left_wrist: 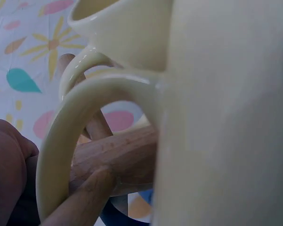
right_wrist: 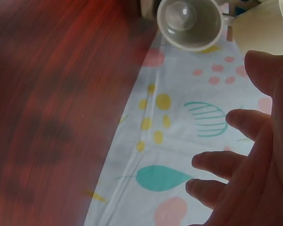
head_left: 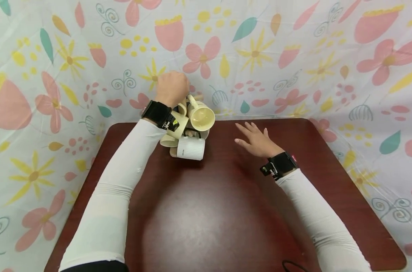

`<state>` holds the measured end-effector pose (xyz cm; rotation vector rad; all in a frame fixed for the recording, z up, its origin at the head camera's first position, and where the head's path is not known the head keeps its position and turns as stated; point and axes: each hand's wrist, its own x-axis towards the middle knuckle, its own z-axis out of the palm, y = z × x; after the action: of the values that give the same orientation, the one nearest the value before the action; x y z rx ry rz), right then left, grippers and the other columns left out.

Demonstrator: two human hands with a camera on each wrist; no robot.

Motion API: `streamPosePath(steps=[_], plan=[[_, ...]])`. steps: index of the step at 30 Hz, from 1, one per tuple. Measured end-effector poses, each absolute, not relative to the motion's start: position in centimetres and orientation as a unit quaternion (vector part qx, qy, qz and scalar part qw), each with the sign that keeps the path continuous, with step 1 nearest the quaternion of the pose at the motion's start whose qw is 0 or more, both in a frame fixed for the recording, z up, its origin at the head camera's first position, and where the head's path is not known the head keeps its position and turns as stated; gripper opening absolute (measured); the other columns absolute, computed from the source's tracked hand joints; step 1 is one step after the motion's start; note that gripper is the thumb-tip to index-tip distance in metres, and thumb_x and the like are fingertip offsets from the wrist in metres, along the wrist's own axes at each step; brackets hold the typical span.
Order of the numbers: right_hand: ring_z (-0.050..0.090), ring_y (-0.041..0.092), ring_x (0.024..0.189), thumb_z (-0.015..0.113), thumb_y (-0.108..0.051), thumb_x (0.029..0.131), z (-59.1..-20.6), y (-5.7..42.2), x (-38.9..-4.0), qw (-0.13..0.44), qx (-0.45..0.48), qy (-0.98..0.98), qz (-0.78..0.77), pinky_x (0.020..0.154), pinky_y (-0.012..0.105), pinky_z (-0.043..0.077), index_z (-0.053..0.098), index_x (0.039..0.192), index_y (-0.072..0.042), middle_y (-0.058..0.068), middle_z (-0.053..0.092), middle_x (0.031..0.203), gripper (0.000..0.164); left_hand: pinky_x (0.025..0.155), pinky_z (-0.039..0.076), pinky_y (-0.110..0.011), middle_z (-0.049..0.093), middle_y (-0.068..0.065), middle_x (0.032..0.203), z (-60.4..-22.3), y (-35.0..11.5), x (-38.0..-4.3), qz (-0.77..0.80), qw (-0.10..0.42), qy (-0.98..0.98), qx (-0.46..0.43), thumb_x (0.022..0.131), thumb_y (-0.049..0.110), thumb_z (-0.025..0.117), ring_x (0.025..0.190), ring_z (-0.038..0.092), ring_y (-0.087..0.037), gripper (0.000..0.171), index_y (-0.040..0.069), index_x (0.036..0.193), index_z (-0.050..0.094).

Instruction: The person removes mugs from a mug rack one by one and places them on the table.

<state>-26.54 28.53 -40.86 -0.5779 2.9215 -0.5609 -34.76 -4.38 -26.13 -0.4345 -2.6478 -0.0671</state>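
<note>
- The wooden rack (left_wrist: 122, 157) is holding several mugs near the table's (head_left: 206, 215) far edge, left of centre; whether its base is touching the table cannot be told.
- The left hand (head_left: 173, 87) is gripping the rack at its top, fingers curled round the wood.
- The upper cream mug (head_left: 201, 118) is hanging just below and right of that hand, mouth turned toward the head camera.
- The lower cream mug (head_left: 168, 141) is showing beneath the left wrist, partly hidden.
- The white mug (head_left: 191, 148) is hanging lowest and nearest, on its side, dark handle uppermost.
- The right hand (head_left: 257, 141) is hovering to the right, apart from the mugs, fingers extended, spread and grasping nothing.
- The patterned cloth (head_left: 253, 64) is hanging behind the table.
- A black cable (head_left: 292, 264) is lying at the near edge.
</note>
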Motion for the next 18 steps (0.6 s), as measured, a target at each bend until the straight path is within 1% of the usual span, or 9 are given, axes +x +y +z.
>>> streamPosePath(steps=[3,5,7,10,12,13,15,17,18], plan=[[0.001,0.046,0.16,0.043,-0.059,0.107,-41.0,28.6,-26.5,0.051,-0.187,0.964,-0.184,0.113,0.084,-0.003,0.017,0.167,-0.026,0.024,0.01,0.173,0.074,0.066,0.057,-0.053,0.066,-0.013,0.078,-26.2,-3.2,-34.9,-0.031,0.218,-0.962,-0.16,0.103,0.021,0.044,0.074,0.068,-0.035,0.042,0.014,0.062,0.048],[0.002,0.047,0.16,0.043,-0.059,0.107,-41.1,28.7,-26.5,0.047,-0.184,0.964,-0.184,0.113,0.084,-0.002,0.017,0.167,-0.026,0.024,0.011,0.173,0.074,0.069,0.058,-0.054,0.07,-0.013,0.081,-26.3,-2.3,-35.1,-0.028,0.216,-0.962,-0.166,0.104,0.022,0.044,0.077,0.07,-0.037,0.042,0.013,0.064,0.053],[0.002,0.047,0.16,0.043,-0.058,0.107,-41.2,28.7,-26.5,0.044,-0.183,0.964,-0.186,0.113,0.084,-0.002,0.017,0.167,-0.026,0.024,0.011,0.173,0.073,0.072,0.057,-0.054,0.071,-0.014,0.086,-26.3,-1.4,-35.2,-0.031,0.207,-0.964,-0.166,0.106,0.026,0.043,0.082,0.071,-0.037,0.043,0.012,0.068,0.058],[0.003,0.047,0.16,0.044,-0.058,0.107,-41.3,28.8,-26.5,0.041,-0.183,0.964,-0.19,0.113,0.084,-0.001,0.018,0.167,-0.026,0.024,0.012,0.172,0.073,0.075,0.057,-0.054,0.072,-0.013,0.089,-26.2,-0.1,-35.3,-0.032,0.192,-0.967,-0.166,0.108,0.03,0.043,0.086,0.071,-0.036,0.041,0.01,0.081,0.067],[0.003,0.046,0.16,0.044,-0.058,0.107,-41.5,28.9,-26.5,0.042,-0.182,0.964,-0.19,0.113,0.084,-0.001,0.018,0.167,-0.026,0.024,0.012,0.172,0.073,0.076,0.058,-0.053,0.07,-0.012,0.089,-26.1,0.7,-35.3,-0.043,0.181,-0.969,-0.166,0.108,0.03,0.043,0.087,0.071,-0.035,0.036,0.006,0.098,0.069],[0.003,0.047,0.16,0.044,-0.058,0.107,-41.6,28.9,-26.4,0.042,-0.181,0.964,-0.191,0.113,0.084,-0.001,0.018,0.167,-0.026,0.024,0.012,0.172,0.073,0.076,0.058,-0.053,0.07,-0.011,0.089,-26.1,1.1,-35.3,-0.044,0.179,-0.968,-0.17,0.108,0.028,0.043,0.087,0.071,-0.034,0.035,0.006,0.1,0.069],[0.003,0.047,0.16,0.044,-0.058,0.107,-41.8,29.1,-26.3,0.042,-0.177,0.964,-0.193,0.113,0.084,-0.001,0.018,0.167,-0.026,0.024,0.012,0.172,0.073,0.079,0.059,-0.054,0.069,-0.01,0.091,-26.0,1.9,-35.3,-0.041,0.171,-0.968,-0.178,0.106,0.023,0.039,0.088,0.069,-0.032,0.034,0.006,0.101,0.069],[0.002,0.047,0.16,0.044,-0.057,0.108,-41.9,29.3,-26.2,0.046,-0.173,0.964,-0.197,0.113,0.084,-0.001,0.016,0.167,-0.026,0.024,0.011,0.173,0.073,0.081,0.059,-0.053,0.069,-0.009,0.094,-25.9,2.7,-35.3,-0.041,0.161,-0.969,-0.185,0.105,0.02,0.038,0.088,0.068,-0.03,0.033,0.007,0.098,0.068],[0.002,0.047,0.16,0.044,-0.056,0.108,-42.0,29.4,-26.1,0.047,-0.171,0.964,-0.199,0.113,0.084,-0.002,0.016,0.168,-0.026,0.024,0.01,0.173,0.073,0.082,0.059,-0.053,0.069,-0.009,0.095,-25.9,3.1,-35.3,-0.041,0.158,-0.969,-0.187,0.104,0.019,0.038,0.089,0.068,-0.029,0.034,0.009,0.093,0.069]])
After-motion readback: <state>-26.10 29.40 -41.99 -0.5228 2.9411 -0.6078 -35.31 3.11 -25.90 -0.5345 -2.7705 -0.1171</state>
